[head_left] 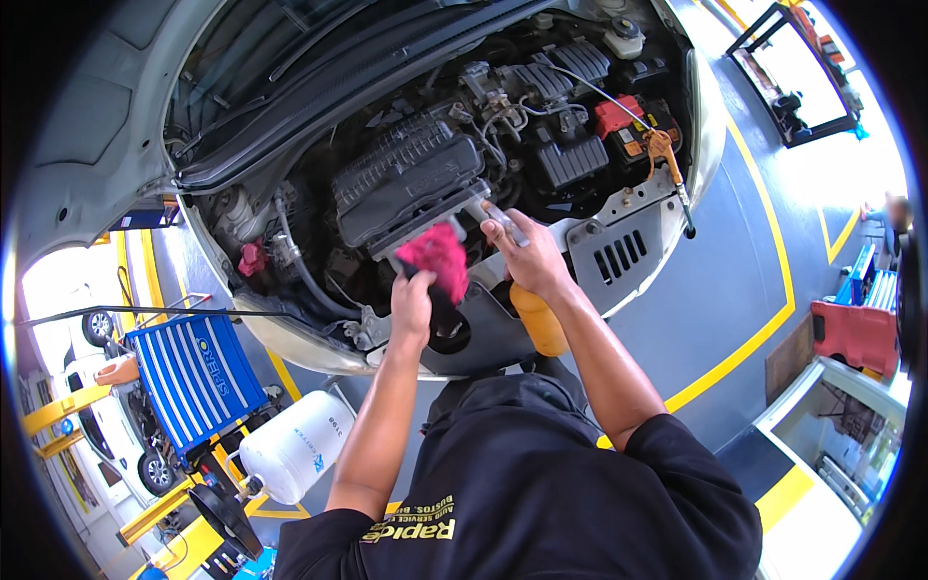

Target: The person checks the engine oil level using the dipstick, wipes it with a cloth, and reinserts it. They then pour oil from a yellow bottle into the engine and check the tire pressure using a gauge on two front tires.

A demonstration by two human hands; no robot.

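My left hand (411, 307) is closed around a crumpled pink-red cloth (437, 255), held over the front edge of the engine bay. The cloth is slightly blurred. Something dark hangs just below it, and I cannot tell whether it belongs to the cloth. My right hand (534, 259) grips a spray bottle by its neck; its orange-yellow body (538, 324) shows beneath the wrist and a pale, blurred head (507, 224) sticks out past the fingers. Between and beyond both hands lies the black ribbed engine cover (406, 179) of a car with its hood raised.
A battery with a red cover (619, 114) sits at the bay's right, beside an orange-handled tool (661, 147). Another red cloth (252, 258) lies at the left. A thin hood prop (193, 314) crosses left. A white gas cylinder (295, 447) and blue tool cabinet (198, 377) stand lower left.
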